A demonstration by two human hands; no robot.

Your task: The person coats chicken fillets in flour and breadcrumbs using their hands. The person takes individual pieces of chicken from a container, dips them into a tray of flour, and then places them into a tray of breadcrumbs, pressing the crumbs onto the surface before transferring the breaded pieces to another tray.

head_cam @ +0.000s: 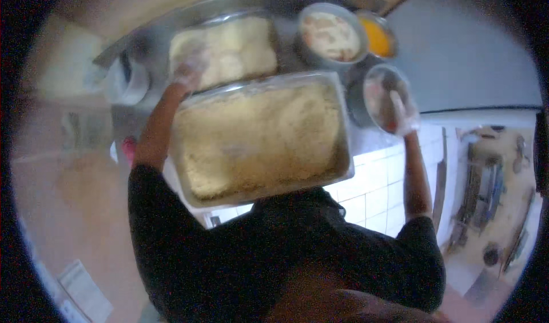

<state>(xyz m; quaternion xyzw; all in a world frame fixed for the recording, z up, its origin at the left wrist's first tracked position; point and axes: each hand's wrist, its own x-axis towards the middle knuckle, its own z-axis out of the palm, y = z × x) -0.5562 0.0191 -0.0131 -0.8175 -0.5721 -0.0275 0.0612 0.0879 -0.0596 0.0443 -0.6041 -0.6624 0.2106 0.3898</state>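
Observation:
My left hand [191, 72], in a thin clear glove, is over the left end of a tray of pale, rounded pieces [240, 50], possibly dough; blur hides its fingers' state. My right hand [403, 112], also gloved, is at the right side of a round container [377, 97] with reddish contents, its fingers reaching over the rim; whether they grip it cannot be told. Between my arms lies a large rectangular tray [348, 151] filled with a tan, crumbly or powdery material. The tray of pale pieces stands directly behind it.
At the back right stand a round bowl of white and reddish food [332, 35] and a container of something orange [377, 37]. A white round container [128, 82] is at the left on the metal counter [287, 37]. White tiles [373, 190] show below the counter's edge.

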